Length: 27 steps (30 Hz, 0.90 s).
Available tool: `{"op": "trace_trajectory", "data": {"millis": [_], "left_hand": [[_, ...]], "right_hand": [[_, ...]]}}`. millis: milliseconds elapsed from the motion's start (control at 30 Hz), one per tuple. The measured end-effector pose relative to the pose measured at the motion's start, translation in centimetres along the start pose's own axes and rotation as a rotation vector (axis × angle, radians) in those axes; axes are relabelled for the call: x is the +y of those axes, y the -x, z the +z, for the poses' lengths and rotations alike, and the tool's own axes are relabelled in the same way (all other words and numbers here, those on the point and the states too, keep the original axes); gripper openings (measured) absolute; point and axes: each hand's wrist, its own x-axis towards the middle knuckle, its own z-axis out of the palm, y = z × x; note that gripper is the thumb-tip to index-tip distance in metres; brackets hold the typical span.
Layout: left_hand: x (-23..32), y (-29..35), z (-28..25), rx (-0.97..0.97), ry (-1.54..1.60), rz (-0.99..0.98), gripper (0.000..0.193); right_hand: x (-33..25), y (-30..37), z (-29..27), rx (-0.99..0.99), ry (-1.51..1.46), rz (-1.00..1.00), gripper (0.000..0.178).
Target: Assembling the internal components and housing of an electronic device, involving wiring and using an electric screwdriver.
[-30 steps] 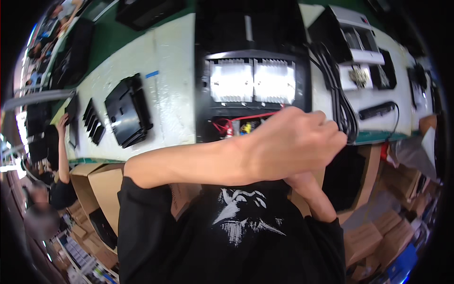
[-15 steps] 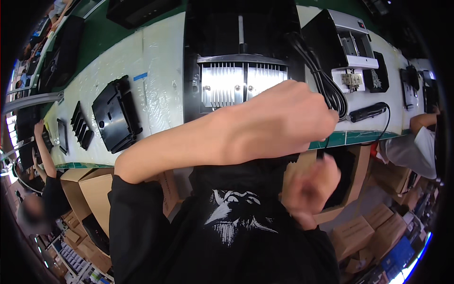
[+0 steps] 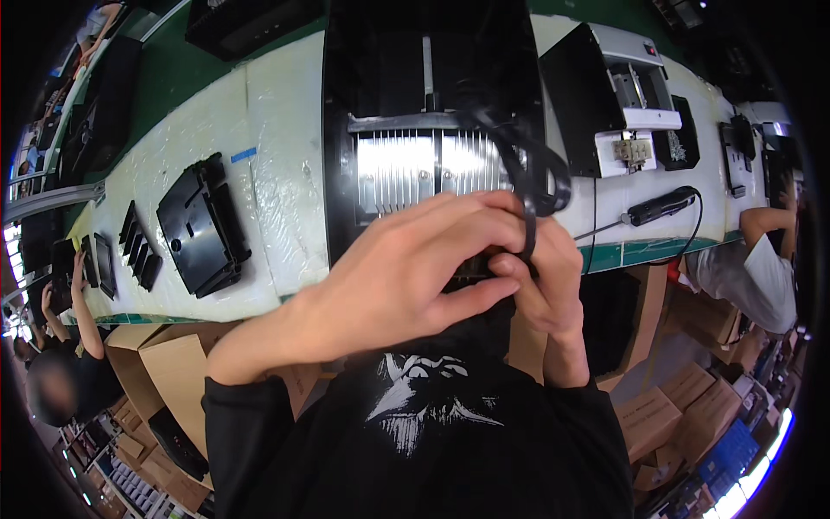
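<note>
Over the front of a black equipment case (image 3: 380,73), a coiled black cable (image 3: 553,177) hangs up from between my two hands, its loops slightly blurred. My left hand (image 3: 406,268) reaches across from the left, fingers curled onto the cable and thumb pointing at the other hand. Close against it, my right hand (image 3: 553,277) has its fingers bent round the lower part of the cable. Just beyond my hands lies a silver finned heat sink (image 3: 398,160) inside the case. Some fingertips are hidden behind the left hand.
Left on the table (image 3: 290,104) lie a black plastic panel (image 3: 199,229) and a slotted black part (image 3: 138,246). At right stand a white-and-black device (image 3: 644,78), an electric screwdriver (image 3: 661,206) and a screw tray (image 3: 679,143). Cardboard boxes (image 3: 177,363) flank me; co-workers sit at both sides.
The cable coil has moved left with my hands. My left hand has drawn back left, while my right hand has risen from below the table edge to meet it.
</note>
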Motion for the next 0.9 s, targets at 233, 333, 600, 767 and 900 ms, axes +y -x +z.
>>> {"op": "trace_trajectory", "data": {"millis": [233,333,600,767,900], "left_hand": [[0.5,1.1,-0.2,-0.220,-0.327,0.007,0.051],[-0.6,1.3,0.3,-0.247,-0.387,-0.034,0.061],[-2.0,1.2,1.1,-0.293,-0.464,-0.020,0.086],[-2.1,1.5,1.3,-0.268,-0.473,-0.025,0.087],[-1.9,1.4,1.4,-0.275,-0.515,-0.017,0.083]], "right_hand": [[0.2,1.2,0.1,0.110,-0.229,0.175,0.047],[0.9,0.6,0.5,0.122,-0.241,-0.038,0.041],[0.8,0.9,0.3,0.032,-0.382,0.025,0.046],[0.9,2.2,1.0,0.166,-0.541,-0.014,0.047],[-0.6,1.9,0.6,0.152,-0.404,-0.067,0.049]]}}
